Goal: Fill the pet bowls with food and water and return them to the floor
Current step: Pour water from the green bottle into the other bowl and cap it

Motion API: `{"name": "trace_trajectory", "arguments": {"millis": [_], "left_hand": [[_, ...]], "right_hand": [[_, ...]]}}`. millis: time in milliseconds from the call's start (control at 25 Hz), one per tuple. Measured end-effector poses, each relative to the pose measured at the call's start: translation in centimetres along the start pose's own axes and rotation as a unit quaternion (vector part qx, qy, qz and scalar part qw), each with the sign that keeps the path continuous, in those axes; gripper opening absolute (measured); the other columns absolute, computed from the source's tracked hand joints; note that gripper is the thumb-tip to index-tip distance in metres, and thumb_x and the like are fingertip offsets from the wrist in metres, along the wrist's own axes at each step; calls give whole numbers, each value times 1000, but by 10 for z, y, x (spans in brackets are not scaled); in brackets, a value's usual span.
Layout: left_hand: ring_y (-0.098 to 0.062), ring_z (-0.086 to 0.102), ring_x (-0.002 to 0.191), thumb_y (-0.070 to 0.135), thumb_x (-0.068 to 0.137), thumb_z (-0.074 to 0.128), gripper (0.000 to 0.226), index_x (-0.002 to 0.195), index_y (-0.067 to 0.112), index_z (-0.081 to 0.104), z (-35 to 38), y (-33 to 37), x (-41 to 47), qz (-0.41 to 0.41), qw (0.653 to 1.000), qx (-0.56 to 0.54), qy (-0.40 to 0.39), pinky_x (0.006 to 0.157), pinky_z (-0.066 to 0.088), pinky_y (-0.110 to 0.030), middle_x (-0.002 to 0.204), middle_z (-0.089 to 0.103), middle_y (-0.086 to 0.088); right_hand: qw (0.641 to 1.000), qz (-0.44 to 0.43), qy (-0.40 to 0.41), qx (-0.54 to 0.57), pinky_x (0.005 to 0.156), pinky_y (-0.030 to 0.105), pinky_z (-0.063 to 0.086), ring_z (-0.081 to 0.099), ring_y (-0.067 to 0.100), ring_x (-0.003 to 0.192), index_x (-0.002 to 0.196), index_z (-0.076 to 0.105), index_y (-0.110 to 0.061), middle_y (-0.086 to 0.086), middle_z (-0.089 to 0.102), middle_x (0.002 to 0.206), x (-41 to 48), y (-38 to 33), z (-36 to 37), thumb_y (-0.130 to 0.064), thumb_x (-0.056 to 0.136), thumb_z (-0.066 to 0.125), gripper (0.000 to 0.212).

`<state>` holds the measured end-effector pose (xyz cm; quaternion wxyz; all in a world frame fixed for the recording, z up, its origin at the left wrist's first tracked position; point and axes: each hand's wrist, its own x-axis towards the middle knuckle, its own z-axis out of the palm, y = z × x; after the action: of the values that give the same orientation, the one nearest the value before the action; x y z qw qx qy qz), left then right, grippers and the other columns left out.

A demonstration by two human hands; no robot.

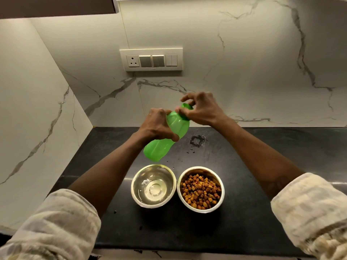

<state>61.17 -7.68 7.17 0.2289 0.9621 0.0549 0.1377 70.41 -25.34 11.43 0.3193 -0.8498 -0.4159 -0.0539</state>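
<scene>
While the bottle (167, 134) hangs above the counter (262, 166), its long axis slants, base low and near, toward the left bowl (153, 185), cap end up and away to the right. Bright green, smooth, waisted plastic. Left hand (157, 124) clamped round the middle; right hand (202, 109) pinching the cap (186, 106), other fingers spread. Below, side by side and nearly touching, the left bowl holds clear water, the right bowl (201, 189) brown kibble (200, 191). Droplets speckle the dark counter
</scene>
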Motion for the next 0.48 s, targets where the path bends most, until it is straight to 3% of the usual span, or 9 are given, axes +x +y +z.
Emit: {"name": "trace_trajectory", "arguments": {"millis": [80, 120, 160, 200, 240, 280, 360, 480], "left_hand": [[-20, 70, 69, 44, 50, 95, 81, 120, 8, 75, 17, 2, 11, 13, 1000, 6, 1, 67, 63, -33, 85, 76, -5], [-21, 70, 68, 44, 50, 94, 76, 115, 9, 75, 23, 2, 18, 7, 1000, -2, 7, 64, 63, -33, 82, 75, -4], [-21, 70, 67, 45, 50, 93, 71, 108, 10, 76, 27, 0, 24, -10, 1000, -20, 14, 62, 62, -34, 79, 74, -3], [-20, 71, 67, 46, 49, 92, 67, 103, 11, 75, 31, -3, 31, -28, 999, -43, 18, 60, 63, -34, 79, 74, -2], [-18, 72, 68, 45, 49, 92, 63, 100, 12, 75, 35, -5, 38, -42, 997, -61, 16, 60, 63, -34, 80, 75, -1], [-17, 73, 69, 42, 50, 94, 59, 98, 13, 75, 39, -7, 44, -50, 996, -73, 9, 60, 63, -33, 80, 76, 0], [-13, 74, 70, 39, 51, 96, 56, 98, 15, 77, 49, -4, 55, -57, 994, -91, 2, 61, 62, -30, 81, 77, 2], [-10, 74, 72, 37, 49, 98, 61, 102, 15, 78, 65, 6, 73, -69, 990, -118, 22, 61, 63, -26, 85, 78, 3]], "right_hand": [[994, 65, 81, -29, 67, 45, 62, 68, 22, 58, 74, 72, -6, 11, 71, 67, 10, 8, -4, -71, 96, 49, 72], [995, 85, 54, -15, 73, 46, 61, 71, 26, 65, 73, 71, -7, 14, 73, 71, 14, 12, -10, -71, 99, 43, 74], [997, 81, 5, 18, 86, 45, 60, 74, 26, 85, 92, 76, -11, 16, 77, 93, 17, 19, -13, -65, 101, 45, 63], [993, 72, -80, 41, 101, 43, 56, 70, 25, 109, 123, 71, -16, 15, 73, 124, 17, 23, -19, -55, 102, 53, 48], [986, 58, -148, 55, 110, 39, 49, 62, 22, 126, 146, 56, -20, 11, 60, 146, 19, 32, -20, -43, 100, 63, 52], [980, 45, -181, 70, 113, 37, 47, 57, 20, 131, 154, 45, -21, 7, 54, 153, 18, 39, -18, -31, 97, 70, 63], [986, 47, -126, 98, 107, 35, 53, 63, 18, 122, 152, 50, -20, 6, 60, 145, 21, 53, -10, -20, 94, 74, 62], [997, 27, -6, 68, 91, 26, 58, 68, 13, 98, 139, 65, -16, 6, 73, 126, 32, 71, -2, -19, 89, 80, 53]]}}
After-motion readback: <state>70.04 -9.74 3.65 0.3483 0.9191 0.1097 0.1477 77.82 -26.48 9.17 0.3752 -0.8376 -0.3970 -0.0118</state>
